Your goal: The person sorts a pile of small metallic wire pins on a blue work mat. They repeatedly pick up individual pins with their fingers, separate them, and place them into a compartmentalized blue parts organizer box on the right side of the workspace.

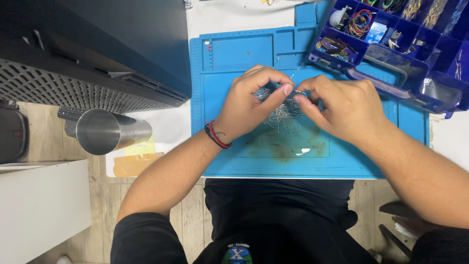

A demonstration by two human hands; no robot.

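1. A single view, from a camera worn on the person's head, looks almost straight down.
2. It sits close above the blue work mat [244,161], which fills the middle of the frame.
3. The person's torso and forearms enter from the bottom edge.
4. The top right corner catches a blue compartment box [391,78]; the left side shows wooden floor [44,132].

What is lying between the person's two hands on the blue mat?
In the head view, a bundle of thin wires sits between the left hand and right hand; both pinch it.
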